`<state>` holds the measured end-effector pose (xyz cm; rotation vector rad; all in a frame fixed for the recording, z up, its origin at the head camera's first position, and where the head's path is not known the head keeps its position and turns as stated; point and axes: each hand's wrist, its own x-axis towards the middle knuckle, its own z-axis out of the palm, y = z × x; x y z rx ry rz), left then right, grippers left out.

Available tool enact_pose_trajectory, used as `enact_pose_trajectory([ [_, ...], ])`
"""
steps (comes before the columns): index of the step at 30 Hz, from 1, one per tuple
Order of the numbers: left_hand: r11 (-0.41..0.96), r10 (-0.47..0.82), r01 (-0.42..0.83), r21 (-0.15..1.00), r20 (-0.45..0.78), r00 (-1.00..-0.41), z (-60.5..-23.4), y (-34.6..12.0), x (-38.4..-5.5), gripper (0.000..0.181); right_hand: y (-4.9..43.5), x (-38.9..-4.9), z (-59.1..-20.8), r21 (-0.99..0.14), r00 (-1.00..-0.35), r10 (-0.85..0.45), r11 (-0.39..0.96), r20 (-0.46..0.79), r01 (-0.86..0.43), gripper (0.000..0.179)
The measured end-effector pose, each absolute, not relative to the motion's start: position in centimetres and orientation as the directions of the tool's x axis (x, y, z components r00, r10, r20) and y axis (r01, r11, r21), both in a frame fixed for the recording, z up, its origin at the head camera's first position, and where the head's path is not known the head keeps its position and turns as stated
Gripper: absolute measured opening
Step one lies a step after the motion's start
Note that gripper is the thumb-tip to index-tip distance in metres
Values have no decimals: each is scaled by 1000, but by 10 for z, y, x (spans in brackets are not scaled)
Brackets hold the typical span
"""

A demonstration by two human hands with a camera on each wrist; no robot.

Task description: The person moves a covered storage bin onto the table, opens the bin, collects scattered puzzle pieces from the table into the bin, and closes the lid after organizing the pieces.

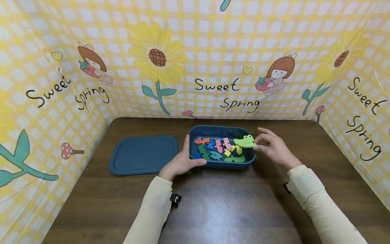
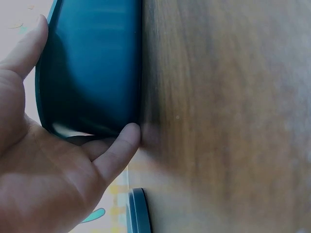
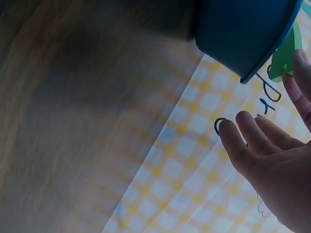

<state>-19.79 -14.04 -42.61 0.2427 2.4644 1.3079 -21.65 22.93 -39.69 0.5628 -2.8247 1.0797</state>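
Observation:
A dark blue rectangular box (image 1: pixel 226 165) stands uncovered on the table. My left hand (image 1: pixel 180 162) grips its left end, thumb along the front side and fingers at the left wall. My right hand (image 1: pixel 275 147) pinches a light green crocodile-head puzzle piece (image 1: pixel 244 141) between thumb and finger, over the box's right end. The same green piece (image 3: pixel 283 60) shows beside the box rim in the right wrist view, the other fingers spread away from it. Inside lie an orange piece (image 1: pixel 202 140), pink pieces (image 1: pixel 218 145), a light blue fish-like piece (image 1: pixel 216 155) and green pieces (image 1: pixel 234 158).
The flat dark blue lid (image 1: pixel 143 155) lies on the wooden table (image 1: pixel 210 210), left of the box. A yellow checked cloth (image 1: pixel 213 61) with printed flowers surrounds the table at the back and sides. Small blue (image 1: pixel 210 144) and yellow (image 1: pixel 238 149) pieces also lie in the box.

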Motion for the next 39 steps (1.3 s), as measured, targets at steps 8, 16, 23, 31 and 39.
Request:
enact_pose_trajectory([
  [8,563,307,-4,827,-213,-927,-425,-139,-197,122,220,-212,-404,-626,-924,-336,685,184,-374,9],
  [16,568,303,-6,823,-216,-928,-426,-140,-197,123,212,-203,-406,-641,-924,-344,675,167,-366,8],
  [23,571,298,-9,821,-218,-929,-425,-141,-197,122,206,-197,-407,-644,-928,-336,677,161,-357,9],
  [31,569,296,-16,822,-223,-929,-424,-141,-197,122,202,-195,-406,-637,-929,-329,683,170,-358,9],
  [39,565,295,-17,825,-221,-929,-423,-141,-196,122,195,-193,-405,-639,-939,-308,693,154,-333,8],
])
